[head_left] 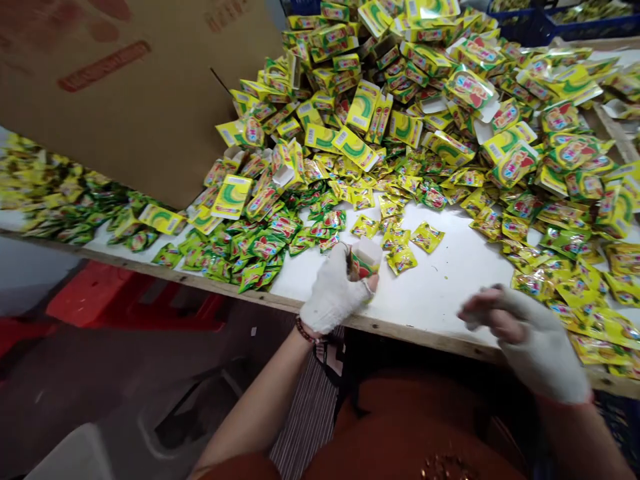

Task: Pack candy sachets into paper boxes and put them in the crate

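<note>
On the white counter [435, 287] lies a big heap of boxes [363, 107], some with open flaps. The right hand [530, 333] is half curled and blurred; I cannot tell if it holds something. The left hand [333, 290] grasps 1 open box [366, 257], seemingly unfinished, near the front edge. Many packets [267, 245] lie loose, so much seems left.

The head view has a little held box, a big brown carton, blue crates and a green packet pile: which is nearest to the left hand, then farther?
From the left hand:
1. Little held box: in it.
2. Green packet pile: just left.
3. Big brown carton: farther left.
4. Blue crates: far back, right.
</note>
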Demonstrator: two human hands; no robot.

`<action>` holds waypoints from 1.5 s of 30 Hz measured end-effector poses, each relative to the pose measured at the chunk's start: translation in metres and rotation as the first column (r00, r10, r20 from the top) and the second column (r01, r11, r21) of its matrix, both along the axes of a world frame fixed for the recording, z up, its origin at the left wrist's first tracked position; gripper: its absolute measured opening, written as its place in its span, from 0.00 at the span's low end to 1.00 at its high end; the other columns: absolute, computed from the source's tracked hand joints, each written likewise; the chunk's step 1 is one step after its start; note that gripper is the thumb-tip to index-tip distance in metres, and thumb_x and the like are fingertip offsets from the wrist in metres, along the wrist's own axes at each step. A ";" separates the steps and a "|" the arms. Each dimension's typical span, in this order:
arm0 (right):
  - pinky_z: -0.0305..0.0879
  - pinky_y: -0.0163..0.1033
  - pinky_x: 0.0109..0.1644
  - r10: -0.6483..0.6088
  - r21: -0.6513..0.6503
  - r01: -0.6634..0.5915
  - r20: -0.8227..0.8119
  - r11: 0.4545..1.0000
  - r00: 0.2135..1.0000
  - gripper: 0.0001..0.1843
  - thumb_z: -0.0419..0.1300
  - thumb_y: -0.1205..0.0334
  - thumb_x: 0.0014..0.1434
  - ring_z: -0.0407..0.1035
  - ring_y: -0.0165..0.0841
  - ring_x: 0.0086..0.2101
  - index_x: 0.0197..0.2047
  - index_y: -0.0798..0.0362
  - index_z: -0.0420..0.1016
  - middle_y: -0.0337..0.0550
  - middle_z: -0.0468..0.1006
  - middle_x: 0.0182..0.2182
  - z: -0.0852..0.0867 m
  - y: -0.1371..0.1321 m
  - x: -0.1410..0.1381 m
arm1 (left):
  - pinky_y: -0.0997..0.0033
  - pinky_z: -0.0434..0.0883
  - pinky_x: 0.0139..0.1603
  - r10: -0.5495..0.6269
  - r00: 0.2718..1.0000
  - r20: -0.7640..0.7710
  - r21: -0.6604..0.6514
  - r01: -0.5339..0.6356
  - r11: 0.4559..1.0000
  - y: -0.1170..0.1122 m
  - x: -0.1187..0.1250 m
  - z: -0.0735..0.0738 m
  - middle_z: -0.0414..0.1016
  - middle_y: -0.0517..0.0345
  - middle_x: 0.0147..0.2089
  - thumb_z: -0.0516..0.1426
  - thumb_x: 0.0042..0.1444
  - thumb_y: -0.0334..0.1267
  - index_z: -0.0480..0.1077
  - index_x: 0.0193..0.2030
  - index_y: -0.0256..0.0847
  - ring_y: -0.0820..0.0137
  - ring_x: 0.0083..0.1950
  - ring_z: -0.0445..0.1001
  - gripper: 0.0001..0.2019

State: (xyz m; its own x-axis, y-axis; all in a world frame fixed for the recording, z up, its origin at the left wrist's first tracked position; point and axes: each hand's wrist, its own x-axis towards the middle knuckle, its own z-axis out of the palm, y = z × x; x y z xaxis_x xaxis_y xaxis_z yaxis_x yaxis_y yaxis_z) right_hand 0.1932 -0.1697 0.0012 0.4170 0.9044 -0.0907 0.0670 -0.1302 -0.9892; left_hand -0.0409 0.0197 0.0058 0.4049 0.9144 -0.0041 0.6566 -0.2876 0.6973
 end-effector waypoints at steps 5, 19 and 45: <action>0.73 0.49 0.54 0.011 0.018 -0.013 0.109 1.000 0.994 0.24 0.65 0.52 0.59 0.76 0.44 0.50 0.56 0.49 0.72 0.49 0.80 0.50 -0.015 0.043 -0.032 | 0.65 0.74 0.42 -0.140 0.947 0.288 -0.050 0.161 0.986 -0.047 0.054 -0.012 0.77 0.53 0.42 0.65 0.51 0.45 0.67 0.48 0.39 0.65 0.41 0.76 0.21; 0.75 0.42 0.41 -0.131 0.067 0.115 0.334 0.991 0.933 0.08 0.63 0.58 0.58 0.77 0.38 0.36 0.41 0.52 0.76 0.44 0.82 0.36 -0.016 0.031 -0.017 | 0.70 0.75 0.43 -0.363 0.803 0.473 0.022 0.401 0.916 -0.048 0.065 -0.022 0.79 0.53 0.43 0.59 0.58 0.36 0.74 0.48 0.38 0.69 0.42 0.77 0.11; 0.71 0.35 0.36 0.054 0.160 -0.186 0.600 0.969 0.798 0.09 0.59 0.63 0.64 0.76 0.33 0.31 0.36 0.51 0.81 0.41 0.81 0.30 0.012 0.037 -0.007 | 0.71 0.77 0.41 -0.380 0.804 0.458 -0.092 0.468 0.879 -0.037 0.061 0.007 0.83 0.56 0.38 0.60 0.60 0.39 0.80 0.39 0.39 0.68 0.38 0.79 0.08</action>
